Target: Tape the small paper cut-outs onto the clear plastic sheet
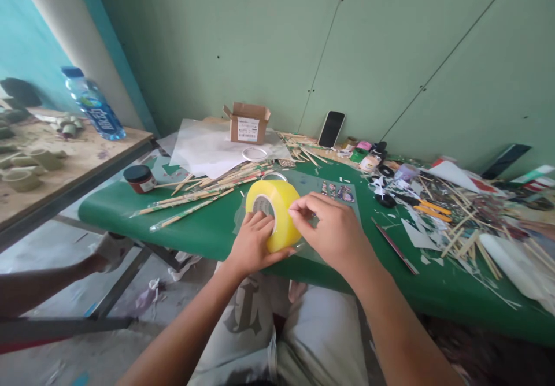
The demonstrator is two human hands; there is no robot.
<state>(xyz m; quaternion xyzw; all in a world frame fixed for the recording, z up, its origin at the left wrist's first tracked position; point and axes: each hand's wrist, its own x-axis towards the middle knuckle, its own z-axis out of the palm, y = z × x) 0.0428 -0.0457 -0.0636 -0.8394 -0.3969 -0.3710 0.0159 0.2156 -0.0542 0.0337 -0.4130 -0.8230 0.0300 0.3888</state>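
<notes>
A wide roll of yellow packing tape [284, 210] is held up over the front of the green table [191, 233]. My left hand [255, 238] grips it from the near side, fingers hooked into the cardboard core and thumb under the rim. On the roll's right edge, my right hand [325, 224] has its thumb and forefinger pinched together against the tape surface; whether a tape end is between them is too small to see. Behind the right hand lies a clear sheet with small dark pictures [338, 192]. A metal ring [274, 176] shows just beyond the roll.
Wrapped chopsticks [186, 207] and a dark-lidded jar [139, 178] lie to the left. At the back stand a small cardboard box [248, 125] and a phone [332, 129]. Orange-handled pliers [433, 210], paper scraps and loose sticks crowd the right. A bottle [95, 106] stands on the side table.
</notes>
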